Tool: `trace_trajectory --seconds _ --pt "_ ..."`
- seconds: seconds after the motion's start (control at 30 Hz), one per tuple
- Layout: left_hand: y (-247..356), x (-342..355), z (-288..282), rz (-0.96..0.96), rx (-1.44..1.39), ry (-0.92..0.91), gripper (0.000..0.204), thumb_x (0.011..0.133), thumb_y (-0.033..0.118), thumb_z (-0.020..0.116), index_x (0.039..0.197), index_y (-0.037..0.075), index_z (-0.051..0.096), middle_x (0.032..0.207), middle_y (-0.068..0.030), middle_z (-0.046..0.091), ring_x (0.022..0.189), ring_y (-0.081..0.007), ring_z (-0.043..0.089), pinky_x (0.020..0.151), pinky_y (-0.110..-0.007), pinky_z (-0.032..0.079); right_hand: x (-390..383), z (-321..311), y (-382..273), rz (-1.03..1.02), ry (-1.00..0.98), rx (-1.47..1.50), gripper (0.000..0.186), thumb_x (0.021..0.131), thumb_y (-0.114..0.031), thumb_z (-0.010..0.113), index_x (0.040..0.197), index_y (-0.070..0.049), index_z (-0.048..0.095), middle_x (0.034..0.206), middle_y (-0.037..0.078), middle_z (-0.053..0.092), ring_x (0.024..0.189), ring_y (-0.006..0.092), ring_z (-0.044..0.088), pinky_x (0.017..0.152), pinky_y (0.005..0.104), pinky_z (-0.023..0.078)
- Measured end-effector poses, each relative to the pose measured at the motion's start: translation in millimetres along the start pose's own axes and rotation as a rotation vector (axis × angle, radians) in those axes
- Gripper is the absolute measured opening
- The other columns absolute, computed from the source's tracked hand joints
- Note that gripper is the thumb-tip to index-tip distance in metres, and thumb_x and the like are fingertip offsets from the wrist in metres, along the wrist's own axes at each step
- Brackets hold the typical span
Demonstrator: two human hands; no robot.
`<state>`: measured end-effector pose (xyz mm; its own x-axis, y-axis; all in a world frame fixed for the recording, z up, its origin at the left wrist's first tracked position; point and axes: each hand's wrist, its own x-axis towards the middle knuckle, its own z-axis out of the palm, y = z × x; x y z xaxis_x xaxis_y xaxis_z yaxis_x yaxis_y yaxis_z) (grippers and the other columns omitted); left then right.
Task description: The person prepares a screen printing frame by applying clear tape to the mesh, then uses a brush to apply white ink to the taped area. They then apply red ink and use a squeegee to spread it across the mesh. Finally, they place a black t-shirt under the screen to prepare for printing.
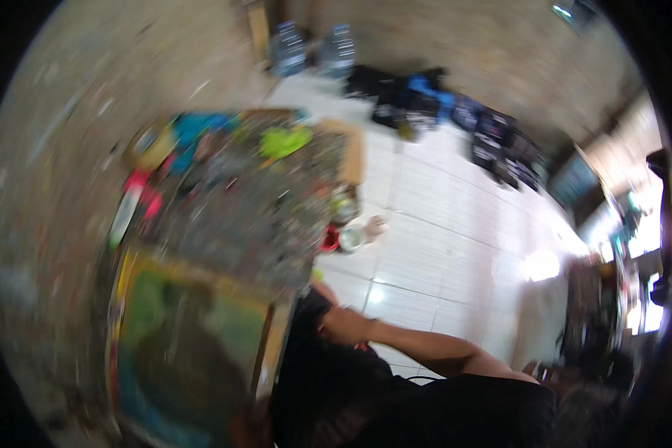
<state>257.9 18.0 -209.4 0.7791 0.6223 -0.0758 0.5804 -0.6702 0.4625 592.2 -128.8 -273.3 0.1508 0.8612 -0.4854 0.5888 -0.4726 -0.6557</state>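
Observation:
My right hand [346,326] rests against my black clothing, beside the right edge of a paint-stained table [239,224]. Motion blur smears its fingers, and whether it holds anything is not clear; a small red spot shows just below it. At the lower edge, a dark brown blurred shape [250,425] may be part of my left hand, with no fingers visible. It lies by the lower right corner of what looks like a screen-printing frame [194,343]. The frame has wooden edges, a green, yellow and teal surface, and a dark silhouette across it.
Lime-green [285,140] and blue patches [201,138] mark the table's far end, near a round tan container [151,145]. Open pots [351,238] stand beside the table over white floor tiles [440,209]. Beyond are two water jugs [287,48] and dark bundles [396,97] along the wall.

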Motion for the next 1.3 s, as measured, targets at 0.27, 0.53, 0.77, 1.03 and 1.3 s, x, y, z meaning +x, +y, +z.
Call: trace_trajectory --seconds 0.27,0.53,0.77,1.03,1.3 --pt "11 103 42 0.249 0.064 -0.220 0.054 0.086 0.038 0.075 0.125 0.003 0.064 0.108 -0.0192 0.069 0.098 -0.0396 0.065 0.085 -0.052 0.050 25 15 -7 0.001 -0.024 0.018 0.046 0.083 -0.025 0.073 0.118 0.000 0.058 0.115 0.023 0.066 0.110 0.0415 0.064 0.095 0.0529 0.051" --pt "35 137 51 0.367 0.116 -0.272 0.059 0.085 0.044 0.074 0.125 0.002 0.063 0.111 -0.0196 0.068 0.100 -0.0400 0.064 0.086 -0.054 0.050 -27 -1 -24 0.121 -0.010 0.168 0.044 0.077 -0.026 0.077 0.111 -0.001 0.067 0.108 0.022 0.070 0.108 0.0404 0.067 0.094 0.0517 0.052" --pt "20 113 52 0.343 0.145 -0.251 0.064 0.085 0.050 0.072 0.126 0.002 0.062 0.113 -0.0199 0.067 0.102 -0.0404 0.063 0.086 -0.056 0.049 -97 2 -42 0.154 0.061 0.243 0.035 0.078 -0.025 0.075 0.104 -0.002 0.071 0.101 0.022 0.071 0.099 0.0376 0.069 0.089 0.0476 0.053" --pt "-5 57 42 0.316 0.194 -0.207 0.070 0.084 0.056 0.070 0.127 0.002 0.061 0.116 -0.0204 0.065 0.105 -0.0409 0.062 0.087 -0.058 0.048 -273 66 -108 0.706 0.618 0.494 0.033 0.094 -0.028 0.060 0.103 0.003 0.068 0.096 0.022 0.071 0.090 0.0359 0.069 0.084 0.0450 0.053" --pt "-45 17 33 0.245 0.324 -0.183 0.076 0.083 0.062 0.069 0.128 0.002 0.060 0.119 -0.0208 0.064 0.107 -0.0413 0.061 0.088 -0.060 0.048 -366 121 -104 0.865 0.184 0.595 0.041 0.090 -0.029 0.056 0.106 0.004 0.072 0.103 0.027 0.071 0.096 0.0351 0.069 0.087 0.0463 0.052"
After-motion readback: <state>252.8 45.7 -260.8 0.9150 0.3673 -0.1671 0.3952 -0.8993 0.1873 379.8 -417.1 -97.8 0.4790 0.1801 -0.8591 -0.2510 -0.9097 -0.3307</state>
